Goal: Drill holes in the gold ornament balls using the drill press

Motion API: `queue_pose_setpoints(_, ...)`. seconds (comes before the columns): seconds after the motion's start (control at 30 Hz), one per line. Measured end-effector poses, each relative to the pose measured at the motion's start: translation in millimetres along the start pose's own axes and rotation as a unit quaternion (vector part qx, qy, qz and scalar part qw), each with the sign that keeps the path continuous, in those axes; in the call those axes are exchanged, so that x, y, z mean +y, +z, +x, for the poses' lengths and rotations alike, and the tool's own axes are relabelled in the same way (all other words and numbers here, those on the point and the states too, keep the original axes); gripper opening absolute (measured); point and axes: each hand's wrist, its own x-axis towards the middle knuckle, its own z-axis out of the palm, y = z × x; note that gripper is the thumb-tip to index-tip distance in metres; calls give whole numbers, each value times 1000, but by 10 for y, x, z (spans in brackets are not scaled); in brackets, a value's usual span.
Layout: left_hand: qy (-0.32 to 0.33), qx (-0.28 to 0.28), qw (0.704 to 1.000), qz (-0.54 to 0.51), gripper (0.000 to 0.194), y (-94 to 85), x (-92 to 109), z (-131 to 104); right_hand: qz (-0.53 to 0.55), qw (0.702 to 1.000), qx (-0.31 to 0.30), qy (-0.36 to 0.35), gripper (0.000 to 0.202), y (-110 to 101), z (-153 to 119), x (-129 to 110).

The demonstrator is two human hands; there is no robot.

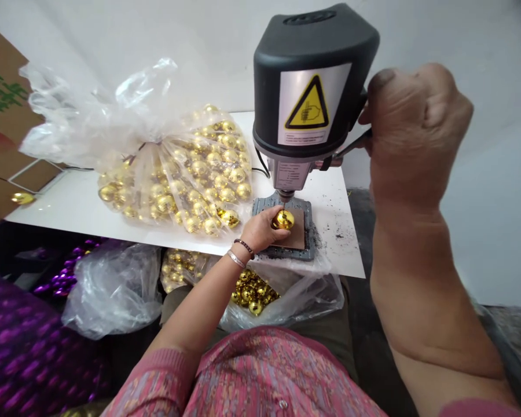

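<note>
From my end I've got the left hand [260,233] gripping one gold ball [285,220] under the drill press [269,81] on the desk [349,246], right hand [412,124] closed round the lever [355,142], more balls bagged left [195,179] and near [255,294], no telling which are done.

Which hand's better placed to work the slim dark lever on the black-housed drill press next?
Right, I'd say: the right hand grips the lever, while the left hand holds the shiny gold ball under the drill chuck.
</note>
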Motion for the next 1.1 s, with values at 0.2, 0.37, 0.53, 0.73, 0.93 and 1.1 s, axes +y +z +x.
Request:
queue_pose_setpoints(0.2,7,-20,1000,2,64,-1,-23,21,5,999,25,30,34,-7,-76,-4)
queue_pose_setpoints(0.37,12,-17,1000,-18,66,2,-68,-6,-2,999,28,32,34,-21,-105,-17)
queue_pose_setpoints(0.53,56,-41,997,-30,71,-4,-79,-32,6,999,36,25,33,-21,-119,-24)
queue_pose_setpoints(0.73,24,35,998,-39,62,86,-44,-73,4,999,48,15,31,3,-114,21)
queue_pose_setpoints(0.93,18,4,1000,-17,55,7,-19,-19,6,999,36,-6,32,-6,-106,23)
queue_pose_setpoints(1.1,51,-34,998,-22,59,-50,-116,45,-4,999,29,18,32,-23,-119,3)
